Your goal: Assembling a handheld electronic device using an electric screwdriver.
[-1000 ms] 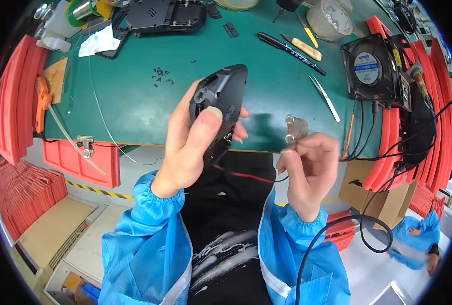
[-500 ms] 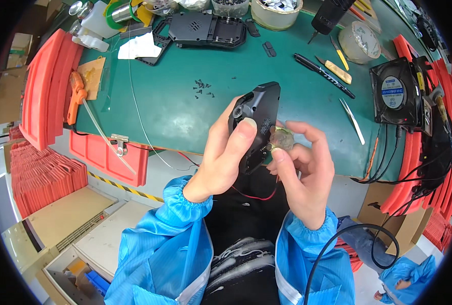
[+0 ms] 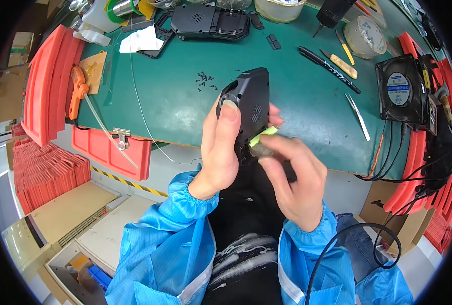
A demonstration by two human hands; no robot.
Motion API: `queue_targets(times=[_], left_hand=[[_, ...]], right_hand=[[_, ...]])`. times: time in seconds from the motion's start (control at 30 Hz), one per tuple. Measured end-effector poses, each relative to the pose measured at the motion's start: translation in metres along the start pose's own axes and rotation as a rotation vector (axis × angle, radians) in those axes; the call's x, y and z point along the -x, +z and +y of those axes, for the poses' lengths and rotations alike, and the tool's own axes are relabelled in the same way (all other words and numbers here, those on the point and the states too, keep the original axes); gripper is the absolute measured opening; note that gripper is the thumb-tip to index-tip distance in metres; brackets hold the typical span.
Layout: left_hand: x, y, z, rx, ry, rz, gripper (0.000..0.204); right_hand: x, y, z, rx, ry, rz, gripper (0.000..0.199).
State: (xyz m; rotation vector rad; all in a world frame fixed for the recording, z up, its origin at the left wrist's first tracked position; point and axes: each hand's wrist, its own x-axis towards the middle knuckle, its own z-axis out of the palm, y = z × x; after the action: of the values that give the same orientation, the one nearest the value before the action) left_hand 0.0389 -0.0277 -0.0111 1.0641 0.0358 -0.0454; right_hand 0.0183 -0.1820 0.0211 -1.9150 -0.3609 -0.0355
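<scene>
Casing [image 3: 251, 104], black plastic, clasped upright in left hand [image 3: 221, 152] above green surface [image 3: 185, 96]; right hand [image 3: 292, 180] just beside, fingers pinching small yellow-green part [image 3: 262, 136] against casing's lower edge

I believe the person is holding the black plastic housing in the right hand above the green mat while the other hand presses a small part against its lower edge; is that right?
Not quite: the head view shows the left hand holding the black plastic housing above the green mat, while the right hand presses the small part against its lower edge.
</scene>
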Motion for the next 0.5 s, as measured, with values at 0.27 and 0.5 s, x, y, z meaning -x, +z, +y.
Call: queue_targets(times=[0.27,0.5], left_hand=[[0.006,0.006,0.001,-0.074,0.081,0.044,0.069],[0.006,0.005,-0.004,-0.104,0.142,0.022,0.075]], right_hand=[[0.001,0.002,-0.012,-0.194,0.330,-0.002,0.026],[0.003,0.000,-0.011,-0.212,0.340,-0.075,0.025]])
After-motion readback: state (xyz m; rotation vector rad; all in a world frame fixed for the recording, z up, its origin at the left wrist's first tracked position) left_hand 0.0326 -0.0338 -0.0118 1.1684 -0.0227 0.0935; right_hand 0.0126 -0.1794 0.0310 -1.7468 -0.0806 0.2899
